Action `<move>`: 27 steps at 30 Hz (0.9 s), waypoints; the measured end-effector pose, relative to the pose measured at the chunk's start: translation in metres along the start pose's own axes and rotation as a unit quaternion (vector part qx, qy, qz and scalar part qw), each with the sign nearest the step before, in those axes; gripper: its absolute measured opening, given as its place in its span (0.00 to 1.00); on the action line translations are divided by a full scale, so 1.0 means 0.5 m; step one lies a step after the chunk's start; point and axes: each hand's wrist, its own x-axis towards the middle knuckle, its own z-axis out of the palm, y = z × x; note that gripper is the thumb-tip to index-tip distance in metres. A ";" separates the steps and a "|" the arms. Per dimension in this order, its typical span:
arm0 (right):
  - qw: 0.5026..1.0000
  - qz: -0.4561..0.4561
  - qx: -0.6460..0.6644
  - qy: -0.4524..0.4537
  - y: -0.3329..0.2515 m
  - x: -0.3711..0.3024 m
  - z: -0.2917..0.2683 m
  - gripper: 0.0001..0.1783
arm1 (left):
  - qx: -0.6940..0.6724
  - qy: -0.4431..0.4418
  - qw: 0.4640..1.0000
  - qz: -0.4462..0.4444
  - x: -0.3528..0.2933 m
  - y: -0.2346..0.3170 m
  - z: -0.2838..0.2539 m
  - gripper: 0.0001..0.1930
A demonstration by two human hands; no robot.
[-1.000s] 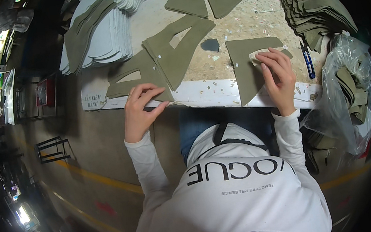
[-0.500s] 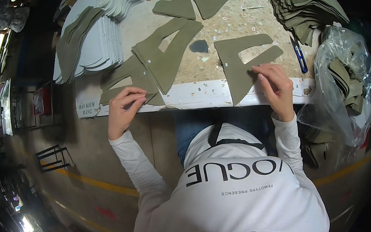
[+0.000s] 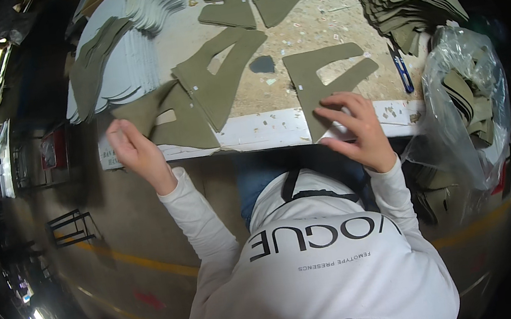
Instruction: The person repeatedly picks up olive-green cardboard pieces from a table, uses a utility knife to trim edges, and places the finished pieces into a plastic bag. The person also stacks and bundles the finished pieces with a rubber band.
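Apparently pinches a lifted olive panel (image 3: 142, 109) in left hand (image 3: 133, 149), spreads right hand (image 3: 358, 129) over forked panel (image 3: 306, 75); may skew slotted panel (image 3: 185, 133) through uneven lifting.

Olive fabric piece (image 3: 142, 109), blurred, lifted and tilted at near left in left hand (image 3: 139, 151), above a flat olive piece with a cutout (image 3: 185, 132) at the near edge. Olive notched piece (image 3: 308, 94) lies flat near right, small white tag on its left side, pointed end toward near edge, right hand (image 3: 359, 130) over its near part, contact unclear.
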 end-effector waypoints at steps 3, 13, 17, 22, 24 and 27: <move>1.000 -0.004 -0.007 0.014 -0.011 -0.005 0.018 0.24 | 0.039 -0.009 0.991 0.124 -0.036 0.029 0.083 0.06; 0.997 0.014 -0.015 0.079 -0.009 0.000 0.040 0.14 | 0.056 -0.442 0.877 0.178 -0.248 0.061 0.150 0.07; 0.996 0.001 -0.001 0.084 -0.010 0.005 0.032 0.13 | 0.054 -0.474 0.856 0.198 -0.258 0.060 0.115 0.07; 0.998 -0.017 0.004 0.060 -0.021 -0.002 0.029 0.13 | 0.053 -0.480 0.845 0.230 -0.271 0.065 0.103 0.08; 0.998 -0.026 0.012 0.052 -0.024 -0.008 0.024 0.12 | 0.056 -0.478 0.844 0.237 -0.278 0.070 0.097 0.09; 0.999 -0.015 0.022 0.047 -0.024 -0.015 0.006 0.11 | -0.004 -0.471 0.854 0.220 -0.283 0.078 0.067 0.09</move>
